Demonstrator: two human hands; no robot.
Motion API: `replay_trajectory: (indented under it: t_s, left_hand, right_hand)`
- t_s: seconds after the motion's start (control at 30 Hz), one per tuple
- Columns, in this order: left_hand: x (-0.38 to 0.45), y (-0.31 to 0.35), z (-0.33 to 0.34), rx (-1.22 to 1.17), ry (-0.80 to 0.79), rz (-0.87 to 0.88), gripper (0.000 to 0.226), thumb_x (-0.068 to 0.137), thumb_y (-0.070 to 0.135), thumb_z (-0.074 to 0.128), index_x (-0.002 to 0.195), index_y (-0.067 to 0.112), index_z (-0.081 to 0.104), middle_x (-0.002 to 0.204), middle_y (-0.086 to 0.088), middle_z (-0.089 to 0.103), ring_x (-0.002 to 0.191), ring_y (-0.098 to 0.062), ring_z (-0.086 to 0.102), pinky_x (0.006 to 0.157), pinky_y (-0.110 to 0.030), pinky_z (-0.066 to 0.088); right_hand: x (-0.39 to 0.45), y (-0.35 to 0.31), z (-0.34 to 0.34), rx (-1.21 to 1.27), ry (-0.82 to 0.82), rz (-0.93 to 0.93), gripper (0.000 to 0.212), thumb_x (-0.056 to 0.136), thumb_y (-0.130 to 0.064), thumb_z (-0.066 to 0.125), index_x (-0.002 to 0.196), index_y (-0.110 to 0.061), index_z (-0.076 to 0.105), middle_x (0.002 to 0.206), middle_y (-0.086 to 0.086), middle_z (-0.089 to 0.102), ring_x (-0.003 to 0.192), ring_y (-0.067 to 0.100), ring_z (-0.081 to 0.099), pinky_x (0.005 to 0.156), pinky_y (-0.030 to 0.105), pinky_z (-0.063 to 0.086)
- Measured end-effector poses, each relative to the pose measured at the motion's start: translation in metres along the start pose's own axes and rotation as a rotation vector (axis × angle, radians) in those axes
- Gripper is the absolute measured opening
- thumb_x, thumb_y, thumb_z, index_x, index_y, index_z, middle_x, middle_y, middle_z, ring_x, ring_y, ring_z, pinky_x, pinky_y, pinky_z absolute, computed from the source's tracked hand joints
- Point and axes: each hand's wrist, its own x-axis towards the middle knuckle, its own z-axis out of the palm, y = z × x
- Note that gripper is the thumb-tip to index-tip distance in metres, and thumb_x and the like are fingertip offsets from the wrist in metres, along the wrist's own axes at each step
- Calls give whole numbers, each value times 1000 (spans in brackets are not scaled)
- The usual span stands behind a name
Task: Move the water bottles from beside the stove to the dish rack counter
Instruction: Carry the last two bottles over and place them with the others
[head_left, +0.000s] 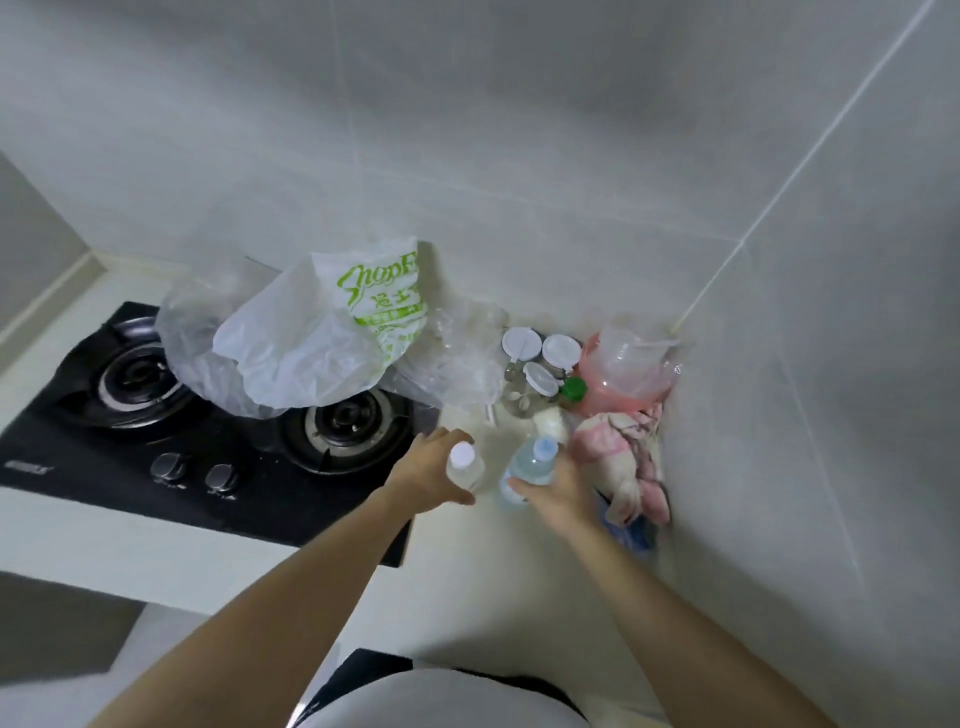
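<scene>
Two clear water bottles stand on the white counter (493, 561) just right of the black gas stove (208, 447). My left hand (426, 475) grips the left bottle (464, 467), which has a white cap. My right hand (558, 493) grips the right bottle (530, 462), which has a pale blue cap and label. Both bottles are upright and close together. The dish rack counter is out of view.
White and clear plastic bags (322, 343) lie over the back of the stove. Several white-lidded jars (540, 358), a green-capped bottle (573, 389), a pink container (623, 379) and a pink cloth (623, 462) crowd the corner by the tiled wall.
</scene>
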Motion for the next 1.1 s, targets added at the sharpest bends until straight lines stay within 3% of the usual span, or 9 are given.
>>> replay_trajectory:
  t_s: [0.13,0.27,0.37,0.47,0.57,0.7,0.87,1.0,1.1]
  left_hand:
    - [-15,-2,6,-16,121,-53,54,72,40,90,116,28,60,105,11,65,105,-20,57,80,-35,49]
    - [-54,-13,-5,-253,216,-171,31,66,50,80,86,30,66,83,12,72,81,-13,70,68,-35,56]
    - [-98,-27,-24,-382,340,-195,29,62,52,79,84,35,70,86,12,75,84,-10,71,69,-30,60]
    - [-143,-42,-53,-444,505,-253,39,60,61,82,87,36,68,88,12,75,84,-6,72,70,-31,61]
    - [-193,-61,-89,-566,667,-256,53,59,68,88,93,34,67,90,11,75,88,-7,73,73,-33,62]
    - [-272,-93,-138,-745,880,-204,44,63,64,92,94,44,69,97,21,77,90,3,74,70,-18,57]
    - [-384,-163,-187,-849,1105,-221,55,61,75,89,105,46,70,107,18,77,102,-1,74,89,-31,59]
    - [-483,-223,-225,-807,1264,-244,50,59,81,84,98,53,69,100,21,77,92,0,75,67,-15,59]
    - [-549,-267,-247,-804,1332,-338,61,58,78,87,99,35,73,96,9,80,88,-11,78,74,-30,66]
  right_hand:
    - [-10,0,-2,-7,-75,-69,52,76,-26,90,120,-15,65,111,5,74,104,26,71,87,43,60]
    - [-23,-21,-2,21,-120,-178,67,62,-41,88,119,-21,59,109,-1,72,101,21,71,75,33,60]
    - [-30,-42,1,51,-210,-256,67,56,-50,84,115,-29,62,106,-7,75,100,17,72,85,47,63]
    - [-44,-74,14,82,-308,-344,63,60,-47,88,117,-33,65,110,-6,75,105,18,72,92,46,61]
    - [-71,-115,41,164,-402,-416,58,63,-44,89,116,-33,67,110,-5,77,105,13,74,88,38,62]
    - [-127,-179,98,332,-534,-464,60,65,-38,91,119,-26,68,114,-2,79,108,14,75,80,22,59]
    - [-218,-261,196,435,-750,-574,47,77,-34,84,121,-25,71,120,5,77,115,23,73,91,35,55]
    - [-297,-318,287,434,-916,-661,51,82,-38,81,129,-22,68,121,7,76,117,27,72,92,39,55]
    - [-355,-354,351,422,-1038,-702,48,83,-34,80,125,-15,69,120,13,75,117,33,71,97,48,56]
